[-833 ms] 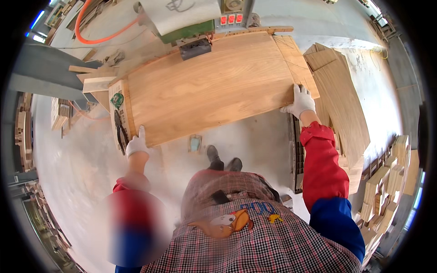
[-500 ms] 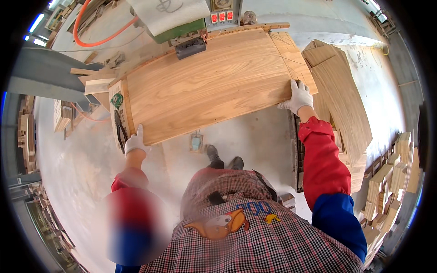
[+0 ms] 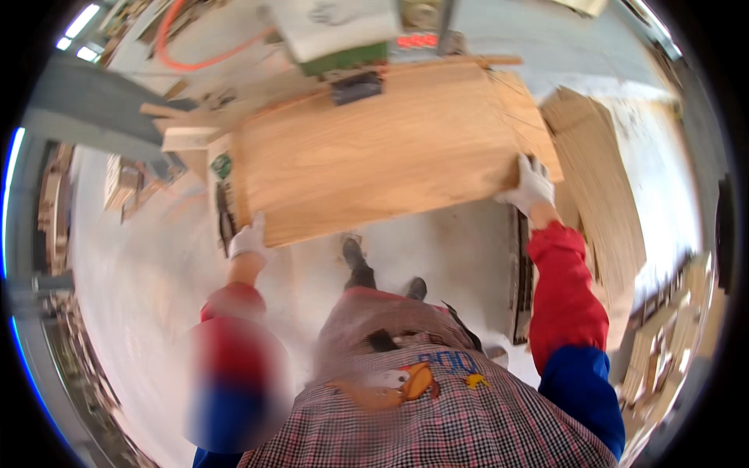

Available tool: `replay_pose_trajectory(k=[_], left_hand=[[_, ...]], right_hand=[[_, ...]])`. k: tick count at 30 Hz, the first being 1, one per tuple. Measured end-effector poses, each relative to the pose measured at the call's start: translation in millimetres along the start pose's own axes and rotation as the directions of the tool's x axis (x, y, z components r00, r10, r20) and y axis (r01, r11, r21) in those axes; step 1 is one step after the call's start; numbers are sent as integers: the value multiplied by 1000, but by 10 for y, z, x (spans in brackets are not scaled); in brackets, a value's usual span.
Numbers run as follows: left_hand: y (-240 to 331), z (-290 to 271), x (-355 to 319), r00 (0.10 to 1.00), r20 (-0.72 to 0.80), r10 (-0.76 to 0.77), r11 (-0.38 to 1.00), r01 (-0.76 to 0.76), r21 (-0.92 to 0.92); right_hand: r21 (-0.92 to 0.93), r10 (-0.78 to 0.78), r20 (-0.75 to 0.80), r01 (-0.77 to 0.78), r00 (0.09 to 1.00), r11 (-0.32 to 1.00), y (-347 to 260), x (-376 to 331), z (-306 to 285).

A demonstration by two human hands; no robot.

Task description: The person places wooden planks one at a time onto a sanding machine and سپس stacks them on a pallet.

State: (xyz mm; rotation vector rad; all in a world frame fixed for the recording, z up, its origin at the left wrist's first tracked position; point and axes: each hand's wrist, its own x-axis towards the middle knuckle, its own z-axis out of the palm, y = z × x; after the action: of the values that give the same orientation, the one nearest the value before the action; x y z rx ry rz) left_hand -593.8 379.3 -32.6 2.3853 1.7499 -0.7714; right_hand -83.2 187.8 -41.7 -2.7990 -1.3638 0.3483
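A wide, light-brown wooden board (image 3: 374, 156) lies in front of me, slightly tilted in the view, its far edge running under the machine's dark block (image 3: 357, 87). My left hand (image 3: 248, 240), in a white glove, grips the board's near left corner. At the near right end, my gloved right hand (image 3: 533, 187) holds the board with its fingers over the top and the thumb by the front edge. Left of the board, a green tape measure (image 3: 221, 165) and a dark, long hand tool (image 3: 225, 210) rest on a narrow ledge. Motion blurs the picture.
A green machine (image 3: 343, 58) with a pale cover and red switches (image 3: 417, 40) stands at the far side. Large wooden sheets (image 3: 601, 187) are stacked on the right, with wood pieces (image 3: 663, 335) beyond. An orange hose (image 3: 165, 47) curves at the far left.
The whole view has shifted, so board and machine appear farther right. My feet have moved apart, the left one forward. Both hands stay on the board.
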Motion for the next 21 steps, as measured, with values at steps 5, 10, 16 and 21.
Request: replay_pose_trajectory(k=[5,10,16,21], left_hand=[[-28,-25,-85,999,-46,18,999,-19,-27],[-73,96,-178,993,-120,5,975,-32,-222],[-58,368,-192,976,-215,-43,940,-33,-340],[63,460,-52,954,-270,-132,890,-6,-456]], right_hand=[[-7,-9,-20,9,1000,1000,12,32,135],[-17,15,29,-15,999,1000,102,66,263],[138,-56,119,40,991,990,397,250,373],[262,-67,216,8,974,965,562,374,375]])
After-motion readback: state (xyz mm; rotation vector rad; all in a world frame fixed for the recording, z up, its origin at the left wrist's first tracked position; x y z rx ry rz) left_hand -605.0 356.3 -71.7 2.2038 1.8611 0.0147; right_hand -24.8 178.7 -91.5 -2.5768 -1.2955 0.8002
